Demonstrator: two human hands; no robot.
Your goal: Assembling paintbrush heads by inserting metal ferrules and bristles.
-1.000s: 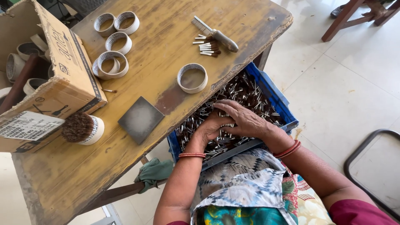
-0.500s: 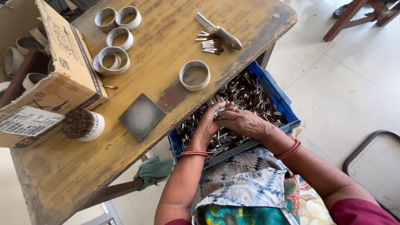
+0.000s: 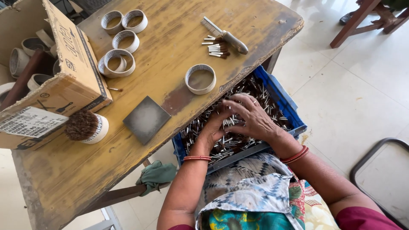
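Metal pins [image 3: 238,140]: a big heap of small silver and dark pins fills the blue crate [image 3: 284,99], which sits on the person's lap under the table edge.
Left hand [image 3: 215,127]: it lies on the heap, fingers bent down into the pins at about 1 o'clock from the wrist; the right hand covers the fingertips, so I cannot tell if it grips some pins.
Right hand [image 3: 251,119]: it rests flat over the pins, fingers spread a little and pointing to 10 o'clock, touching the left hand; the pins are directly under the palm, and if it holds any I cannot tell.
Bangles: red ones on both wrists.
Wooden table [image 3: 179,38]: yellow, worn, at 12 o'clock from the hands.
Ring [image 3: 200,79]: a round white ring, near the table edge, at 11 o'clock from the hands.
Grey square plate [image 3: 147,119]: at 9 o'clock from the left hand.
Round brush [image 3: 86,126]: further to 9 o'clock, beside the cardboard box [image 3: 64,64].
Comb tool [image 3: 225,35]: at 12 o'clock, with some short sticks just beside it.
Green cloth [image 3: 155,174]: hangs under the table, at 8 o'clock.
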